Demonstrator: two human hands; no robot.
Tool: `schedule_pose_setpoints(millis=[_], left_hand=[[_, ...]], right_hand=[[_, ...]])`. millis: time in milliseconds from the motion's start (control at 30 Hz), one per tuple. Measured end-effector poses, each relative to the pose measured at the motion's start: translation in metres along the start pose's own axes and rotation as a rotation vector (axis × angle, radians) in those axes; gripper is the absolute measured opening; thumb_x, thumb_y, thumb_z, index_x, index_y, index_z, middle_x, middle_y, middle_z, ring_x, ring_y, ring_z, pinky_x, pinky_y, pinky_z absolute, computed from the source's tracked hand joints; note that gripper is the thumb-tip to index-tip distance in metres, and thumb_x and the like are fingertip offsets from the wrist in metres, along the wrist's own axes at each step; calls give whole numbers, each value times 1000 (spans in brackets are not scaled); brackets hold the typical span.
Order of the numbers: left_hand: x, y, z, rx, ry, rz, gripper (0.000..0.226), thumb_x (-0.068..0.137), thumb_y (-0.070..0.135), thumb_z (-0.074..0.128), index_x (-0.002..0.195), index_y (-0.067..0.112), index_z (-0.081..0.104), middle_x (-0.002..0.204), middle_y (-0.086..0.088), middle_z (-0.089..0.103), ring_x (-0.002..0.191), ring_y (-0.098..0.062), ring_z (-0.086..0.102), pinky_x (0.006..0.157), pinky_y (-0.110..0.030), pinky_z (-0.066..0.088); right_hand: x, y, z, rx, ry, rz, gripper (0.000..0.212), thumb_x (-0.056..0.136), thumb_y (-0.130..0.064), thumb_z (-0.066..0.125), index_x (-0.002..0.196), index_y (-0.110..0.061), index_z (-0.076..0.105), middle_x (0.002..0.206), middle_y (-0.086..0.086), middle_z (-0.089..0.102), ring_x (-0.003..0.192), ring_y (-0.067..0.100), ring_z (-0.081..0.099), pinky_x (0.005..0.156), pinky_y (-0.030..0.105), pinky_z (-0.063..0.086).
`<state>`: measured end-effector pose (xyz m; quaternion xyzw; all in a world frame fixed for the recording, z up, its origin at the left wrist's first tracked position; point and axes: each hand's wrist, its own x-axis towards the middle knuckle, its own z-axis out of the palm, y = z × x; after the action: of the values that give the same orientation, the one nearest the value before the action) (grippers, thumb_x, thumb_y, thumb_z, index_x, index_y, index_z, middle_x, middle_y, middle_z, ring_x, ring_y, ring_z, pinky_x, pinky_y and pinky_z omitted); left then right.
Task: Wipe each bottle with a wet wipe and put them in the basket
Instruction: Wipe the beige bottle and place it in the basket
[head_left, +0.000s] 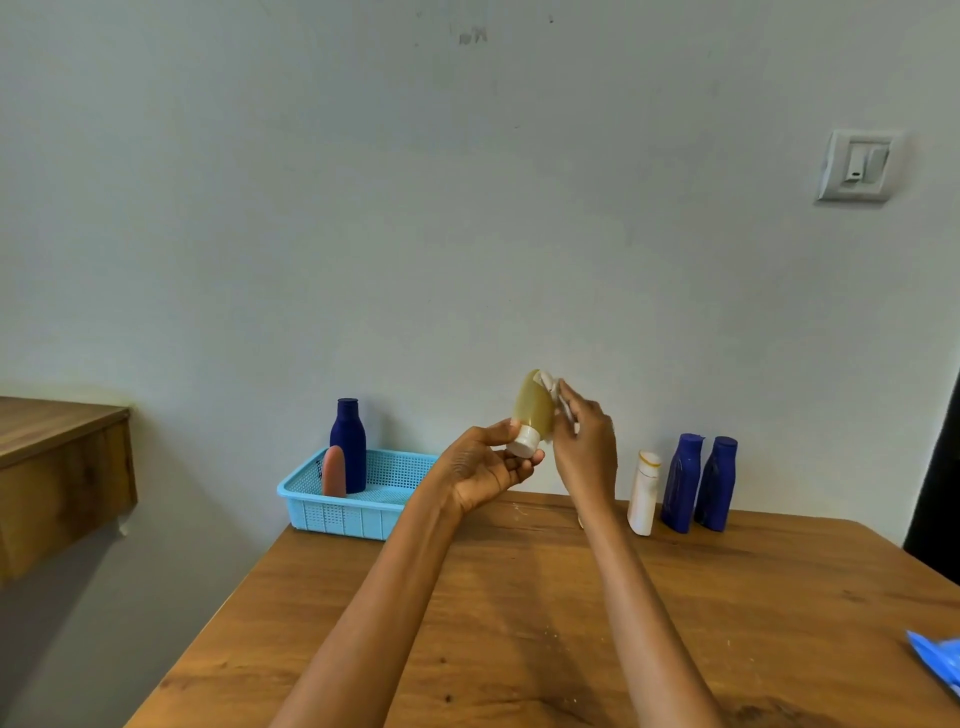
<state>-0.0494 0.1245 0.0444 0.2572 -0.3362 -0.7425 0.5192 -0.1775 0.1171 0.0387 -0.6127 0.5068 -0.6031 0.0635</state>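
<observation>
My left hand (493, 462) grips a small yellow bottle (531, 405) by its white cap, holding it cap-down above the table. My right hand (584, 441) pinches a white wet wipe (555, 395) against the bottle's right side. At the table's far left corner is a light blue basket (332, 512), with a dark blue bottle (348, 447) and a pink bottle (333, 470) standing upright in it. To the right, by the wall, a white bottle (644, 491) and two dark blue bottles (681, 483) (717, 483) stand on the wooden table (519, 623).
A blue wipe packet (937, 662) pokes in at the table's right edge. A second wooden surface (57, 467) juts out at the left, apart from the table. A wall switch (857, 166) sits high on the right wall.
</observation>
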Motion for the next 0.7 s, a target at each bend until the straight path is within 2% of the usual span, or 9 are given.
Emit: schedule_pose_setpoints(millis=[100, 200, 333, 400, 467, 567, 633, 700], left_hand=[[-1, 4, -1, 8, -1, 50, 13, 92, 2, 46, 103, 8, 52, 98, -23, 56, 67, -28, 63, 55, -27, 53], [-4, 9, -5, -9, 18, 66, 17, 93, 1, 45, 106, 8, 53, 97, -23, 57, 68, -28, 61, 59, -27, 51], [-4, 7, -8, -1, 35, 52, 16, 94, 3, 44, 104, 5, 56, 81, -20, 65, 59, -24, 63, 57, -26, 51], [-2, 5, -8, 7, 43, 47, 13, 94, 4, 45, 100, 5, 56, 82, -20, 64, 63, -24, 61, 56, -25, 51], [0, 2, -7, 7, 46, 44, 10, 93, 4, 46, 98, 6, 54, 90, -21, 59, 67, -25, 59, 54, -25, 51], [0, -1, -6, 23, 20, 21, 14, 93, 5, 47, 106, 5, 50, 97, -21, 54, 65, -25, 60, 52, -25, 51], [0, -2, -6, 46, -17, 5, 17, 93, 6, 48, 110, 5, 48, 97, -21, 53, 62, -24, 62, 52, -25, 52], [0, -2, -4, 71, -44, 11, 16, 93, 6, 47, 109, 6, 50, 97, -21, 53, 61, -24, 62, 52, -25, 52]], right_hand=[[-3, -2, 4, 56, -16, -17, 33, 96, -15, 52, 128, -14, 58, 121, 8, 64, 111, 23, 56, 83, 29, 48], [-8, -6, 8, 75, 31, -66, 24, 92, -14, 57, 112, -11, 68, 105, 8, 70, 97, 20, 60, 68, 16, 44], [-10, -10, 9, 82, 15, -77, 17, 90, -15, 57, 91, -12, 74, 86, 5, 72, 75, 11, 59, 55, 11, 38], [-8, -9, 10, 56, 12, -54, 19, 90, -15, 54, 87, -12, 73, 83, 4, 71, 68, 7, 57, 52, 10, 35], [-7, -8, 10, 64, 81, -25, 19, 92, -15, 52, 95, -12, 70, 92, 6, 69, 77, 12, 58, 54, 13, 35], [-3, -2, 5, 32, 197, -24, 27, 95, -13, 50, 119, -13, 62, 109, 7, 63, 98, 19, 55, 61, 14, 35], [2, 5, 1, -9, 186, -24, 34, 96, -13, 48, 130, -16, 55, 114, 9, 59, 104, 21, 50, 67, 19, 36], [4, 11, -1, -26, 106, -28, 37, 97, -14, 46, 134, -18, 51, 115, 11, 59, 105, 23, 49, 71, 26, 39]])
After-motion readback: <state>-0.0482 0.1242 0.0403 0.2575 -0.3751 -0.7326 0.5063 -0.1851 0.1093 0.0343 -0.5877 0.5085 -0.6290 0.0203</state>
